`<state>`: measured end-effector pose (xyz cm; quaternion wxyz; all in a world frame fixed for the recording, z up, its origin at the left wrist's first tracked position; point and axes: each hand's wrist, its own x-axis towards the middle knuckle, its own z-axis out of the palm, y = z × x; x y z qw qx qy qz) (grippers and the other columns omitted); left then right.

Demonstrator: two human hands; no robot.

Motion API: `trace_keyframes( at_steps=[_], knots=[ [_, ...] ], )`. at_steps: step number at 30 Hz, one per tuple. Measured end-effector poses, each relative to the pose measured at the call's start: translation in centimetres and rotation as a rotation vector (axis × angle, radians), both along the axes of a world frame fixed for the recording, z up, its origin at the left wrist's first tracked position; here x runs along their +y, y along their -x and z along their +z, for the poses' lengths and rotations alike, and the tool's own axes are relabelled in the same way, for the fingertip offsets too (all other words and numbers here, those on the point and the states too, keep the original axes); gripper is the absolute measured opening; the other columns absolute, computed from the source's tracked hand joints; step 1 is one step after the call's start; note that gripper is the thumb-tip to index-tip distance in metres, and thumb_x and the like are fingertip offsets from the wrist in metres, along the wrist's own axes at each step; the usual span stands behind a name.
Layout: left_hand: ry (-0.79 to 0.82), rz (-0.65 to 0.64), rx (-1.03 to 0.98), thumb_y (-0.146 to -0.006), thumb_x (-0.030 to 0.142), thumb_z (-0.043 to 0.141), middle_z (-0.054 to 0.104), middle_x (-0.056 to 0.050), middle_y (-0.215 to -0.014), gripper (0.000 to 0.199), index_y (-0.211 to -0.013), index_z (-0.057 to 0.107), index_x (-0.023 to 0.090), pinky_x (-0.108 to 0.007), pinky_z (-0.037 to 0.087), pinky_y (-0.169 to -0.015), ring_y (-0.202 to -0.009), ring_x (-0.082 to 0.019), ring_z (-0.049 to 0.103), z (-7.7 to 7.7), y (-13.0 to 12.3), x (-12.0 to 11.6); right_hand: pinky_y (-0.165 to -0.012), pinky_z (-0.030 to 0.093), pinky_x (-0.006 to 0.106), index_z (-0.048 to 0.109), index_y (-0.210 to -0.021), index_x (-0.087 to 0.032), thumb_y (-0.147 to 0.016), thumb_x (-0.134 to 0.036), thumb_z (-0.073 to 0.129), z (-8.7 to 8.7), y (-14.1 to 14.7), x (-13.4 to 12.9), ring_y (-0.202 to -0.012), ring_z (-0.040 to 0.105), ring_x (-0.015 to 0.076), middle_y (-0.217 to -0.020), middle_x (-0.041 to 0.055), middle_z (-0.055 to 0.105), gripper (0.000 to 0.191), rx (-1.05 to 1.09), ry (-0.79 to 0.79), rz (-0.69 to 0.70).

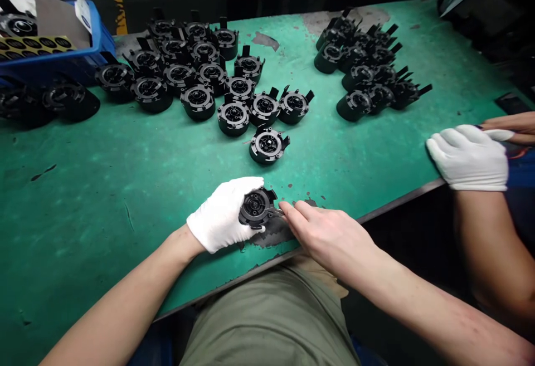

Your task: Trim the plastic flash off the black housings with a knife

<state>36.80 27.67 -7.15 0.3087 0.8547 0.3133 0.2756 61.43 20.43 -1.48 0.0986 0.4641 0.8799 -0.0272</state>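
Note:
My left hand (228, 213), in a white glove, is wrapped around a round black plastic housing (256, 204) just above the near edge of the table. The housing's open, ribbed face is turned up, and small tabs stick out from its rim. My bare right hand (315, 224) pinches a thin metal tool (275, 211) whose end meets the right side of that housing. Most of the tool is hidden by my fingers, so its exact kind does not show. Just beyond my left hand, a similar black housing (268, 144) stands on the green table.
Several more black housings (198, 101) crowd the far left of the green table (167, 149); another cluster (355, 104) stands far right. A blue bin (98, 37) holds parts and a sticker sheet. At right, a co-worker's white-gloved hand (470, 157) rests near the table edge.

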Motion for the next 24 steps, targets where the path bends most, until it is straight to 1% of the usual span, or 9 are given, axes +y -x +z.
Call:
trace_keyframes(
  at_steps=[2, 5, 8, 12, 14, 17, 20, 24],
  knots=[
    [-0.011, -0.002, -0.011, -0.086, 0.044, 0.081, 0.074, -0.014, -0.127, 0.055, -0.131, 0.06, 0.018, -0.049, 0.06, -0.109, -0.12, -0.033, 0.073, 0.0, 0.0, 0.0, -0.055, 0.021, 0.038, 0.058, -0.13, -0.014, -0.107, -0.012, 0.048, 0.5, 0.4, -0.1, -0.065, 0.06, 0.0178, -0.089, 0.0032, 0.063, 0.025, -0.05, 0.025, -0.012],
    [-0.013, -0.001, -0.021, -0.087, 0.044, 0.081, 0.074, -0.014, -0.126, 0.053, -0.129, 0.061, 0.018, -0.049, 0.059, -0.11, -0.12, -0.033, 0.073, 0.1, 0.0, 0.0, -0.054, 0.022, 0.039, 0.059, -0.124, -0.016, -0.105, -0.009, 0.05, 0.9, 0.4, 0.2, -0.065, 0.061, 0.0187, -0.088, 0.0023, 0.063, 0.022, -0.071, 0.059, 0.01],
    [0.008, 0.007, -0.001, -0.083, 0.043, 0.083, 0.074, -0.013, -0.125, 0.051, -0.125, 0.064, 0.02, -0.05, 0.061, -0.106, -0.117, -0.034, 0.074, 0.1, 0.0, 0.0, -0.055, 0.027, 0.038, 0.058, -0.125, -0.015, -0.104, -0.008, 0.051, 0.7, -0.2, 0.8, -0.069, 0.064, 0.0199, -0.09, 0.0024, 0.063, 0.023, -0.067, 0.076, 0.08],
    [0.023, 0.014, 0.009, -0.079, 0.039, 0.085, 0.072, -0.014, -0.129, 0.062, -0.132, 0.06, 0.02, -0.051, 0.061, -0.107, -0.12, -0.035, 0.073, -0.2, 0.0, 0.0, -0.056, 0.03, 0.039, 0.057, -0.13, -0.012, -0.103, -0.009, 0.05, 0.2, -0.9, 1.6, -0.071, 0.066, 0.0202, -0.093, 0.0029, 0.064, 0.027, -0.064, 0.072, 0.151],
    [0.024, 0.015, 0.008, -0.078, 0.038, 0.085, 0.072, -0.015, -0.131, 0.066, -0.135, 0.058, 0.019, -0.051, 0.06, -0.109, -0.122, -0.035, 0.072, -0.4, 0.0, 0.0, -0.056, 0.029, 0.039, 0.056, -0.132, -0.012, -0.105, -0.011, 0.049, 0.1, -1.1, 1.9, -0.07, 0.066, 0.0201, -0.093, 0.0027, 0.064, 0.028, -0.062, 0.059, 0.17],
    [0.034, 0.015, 0.013, -0.077, 0.038, 0.086, 0.072, -0.014, -0.132, 0.067, -0.135, 0.059, 0.02, -0.051, 0.06, -0.109, -0.122, -0.035, 0.072, -0.5, 0.0, 0.0, -0.055, 0.027, 0.04, 0.056, -0.133, -0.012, -0.105, -0.011, 0.048, 0.2, -1.1, 2.4, -0.069, 0.066, 0.021, -0.093, 0.0025, 0.063, 0.03, -0.071, 0.061, 0.2],
    [0.06, 0.024, 0.03, -0.075, 0.039, 0.088, 0.072, -0.014, -0.133, 0.067, -0.134, 0.061, 0.021, -0.051, 0.059, -0.111, -0.124, -0.035, 0.071, -0.4, 0.0, 0.0, -0.054, 0.024, 0.041, 0.057, -0.132, -0.012, -0.099, -0.007, 0.048, 0.6, -1.1, 2.6, -0.068, 0.066, 0.0218, -0.093, 0.0026, 0.063, 0.034, -0.086, 0.094, 0.212],
    [0.063, 0.025, 0.035, -0.075, 0.041, 0.088, 0.071, -0.014, -0.136, 0.072, -0.138, 0.06, 0.02, -0.052, 0.056, -0.115, -0.127, -0.035, 0.07, -0.6, 0.0, 0.0, -0.055, 0.022, 0.04, 0.058, -0.13, -0.013, -0.094, -0.003, 0.048, 0.8, -1.1, 2.6, -0.068, 0.066, 0.0214, -0.093, 0.003, 0.063, 0.038, -0.08, 0.12, 0.203]
  ],
)
